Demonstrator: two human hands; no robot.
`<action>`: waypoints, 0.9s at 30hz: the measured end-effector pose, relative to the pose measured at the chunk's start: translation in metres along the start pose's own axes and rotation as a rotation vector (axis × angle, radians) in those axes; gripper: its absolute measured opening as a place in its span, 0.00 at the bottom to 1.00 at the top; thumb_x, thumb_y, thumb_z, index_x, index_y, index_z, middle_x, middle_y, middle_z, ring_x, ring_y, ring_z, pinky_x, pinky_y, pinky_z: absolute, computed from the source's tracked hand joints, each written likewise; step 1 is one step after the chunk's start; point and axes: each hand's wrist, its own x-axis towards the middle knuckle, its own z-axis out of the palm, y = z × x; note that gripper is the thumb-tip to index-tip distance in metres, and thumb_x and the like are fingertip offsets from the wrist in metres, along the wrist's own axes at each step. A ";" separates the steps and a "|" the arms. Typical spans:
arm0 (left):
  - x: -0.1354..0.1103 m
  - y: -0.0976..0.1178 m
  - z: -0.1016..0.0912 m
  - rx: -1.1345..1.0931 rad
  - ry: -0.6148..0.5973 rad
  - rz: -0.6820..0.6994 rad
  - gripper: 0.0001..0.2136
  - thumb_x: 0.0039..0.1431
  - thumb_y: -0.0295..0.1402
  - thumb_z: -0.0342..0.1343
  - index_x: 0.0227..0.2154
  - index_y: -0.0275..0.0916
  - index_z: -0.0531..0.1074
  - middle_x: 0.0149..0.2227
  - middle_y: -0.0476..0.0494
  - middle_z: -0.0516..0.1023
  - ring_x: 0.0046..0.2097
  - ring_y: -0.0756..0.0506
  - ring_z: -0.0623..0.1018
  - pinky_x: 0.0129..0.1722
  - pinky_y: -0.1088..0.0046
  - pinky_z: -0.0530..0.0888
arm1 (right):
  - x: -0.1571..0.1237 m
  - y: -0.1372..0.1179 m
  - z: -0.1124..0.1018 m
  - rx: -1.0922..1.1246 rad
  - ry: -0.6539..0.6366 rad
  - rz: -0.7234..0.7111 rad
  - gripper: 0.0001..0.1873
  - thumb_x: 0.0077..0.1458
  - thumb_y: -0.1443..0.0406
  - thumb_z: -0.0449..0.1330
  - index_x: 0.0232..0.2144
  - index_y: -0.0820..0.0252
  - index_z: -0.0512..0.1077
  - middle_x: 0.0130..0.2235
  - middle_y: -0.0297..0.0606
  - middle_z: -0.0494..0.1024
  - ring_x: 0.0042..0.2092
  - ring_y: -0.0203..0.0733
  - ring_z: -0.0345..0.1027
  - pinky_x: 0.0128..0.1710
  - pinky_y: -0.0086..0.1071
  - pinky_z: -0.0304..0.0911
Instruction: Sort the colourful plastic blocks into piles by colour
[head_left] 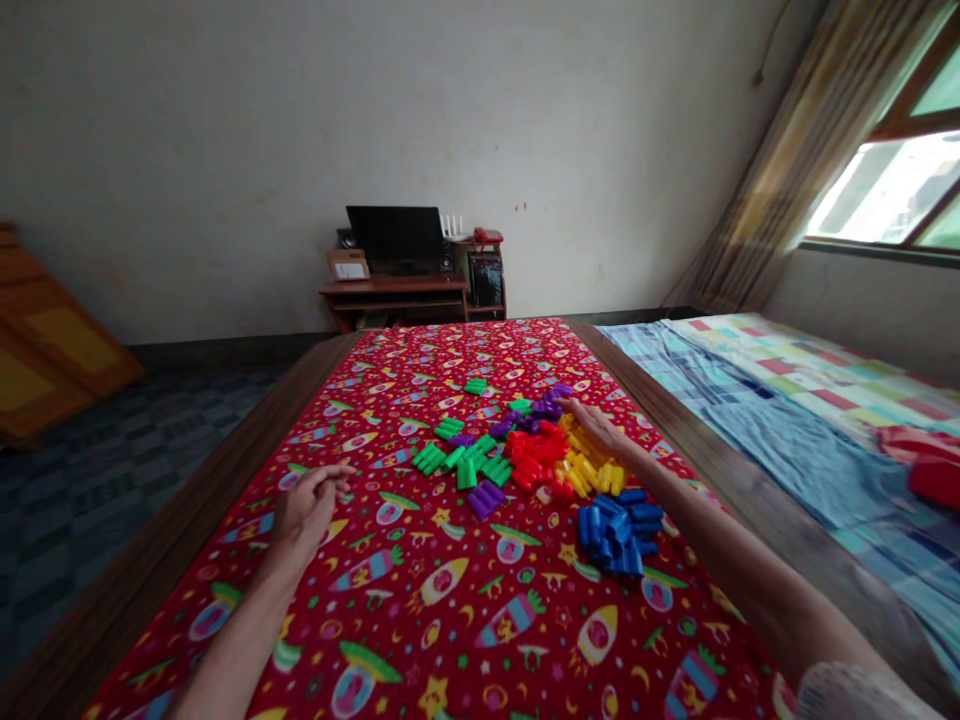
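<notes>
My left hand (pixel 309 502) rests on the red patterned cloth, left of the blocks. Its fingers are loosely bent, a little apart, with nothing in them. Over the far right of the pile reaches my right hand (pixel 592 424), fingers stretched out, its tips at the purple plastic blocks (pixel 549 404); whether they touch is too small to tell. Beneath and beside that hand lie yellow blocks (pixel 589 470). Red blocks (pixel 536 452) are heaped in the middle. Green blocks (pixel 472 462) spread to the left, with a purple block (pixel 486 499) just in front. Nearest me is a heap of blue blocks (pixel 619 532).
The red cloth (pixel 465 660) covers a long table with dark wooden edges (pixel 262 420). Behind it stands a desk (pixel 397 286) with a monitor (pixel 395 238). A bed (pixel 787 430) is at the right, a wooden cabinet (pixel 60 350) at the left.
</notes>
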 end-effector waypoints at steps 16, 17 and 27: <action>-0.006 0.007 0.002 -0.039 -0.055 0.062 0.14 0.43 0.37 0.45 0.27 0.41 0.75 0.25 0.46 0.77 0.26 0.46 0.76 0.28 0.73 0.73 | -0.153 -0.027 -0.046 -0.380 -0.216 -0.066 0.47 0.51 0.45 0.61 0.67 0.45 0.46 0.68 0.40 0.50 0.67 0.57 0.48 0.62 0.52 0.54; -0.006 0.007 0.003 -0.033 -0.054 0.064 0.14 0.43 0.37 0.45 0.28 0.41 0.75 0.26 0.46 0.77 0.26 0.46 0.76 0.28 0.73 0.74 | -0.173 -0.021 -0.042 -0.415 -0.238 -0.072 0.53 0.46 0.46 0.65 0.68 0.44 0.44 0.69 0.40 0.46 0.67 0.59 0.47 0.61 0.53 0.56; -0.009 0.014 0.002 0.023 -0.069 0.097 0.15 0.45 0.35 0.45 0.30 0.40 0.76 0.31 0.44 0.80 0.29 0.45 0.78 0.32 0.71 0.76 | -0.092 -0.037 0.053 -0.388 -0.155 -0.247 0.56 0.47 0.49 0.67 0.69 0.47 0.40 0.71 0.47 0.36 0.69 0.64 0.30 0.63 0.60 0.46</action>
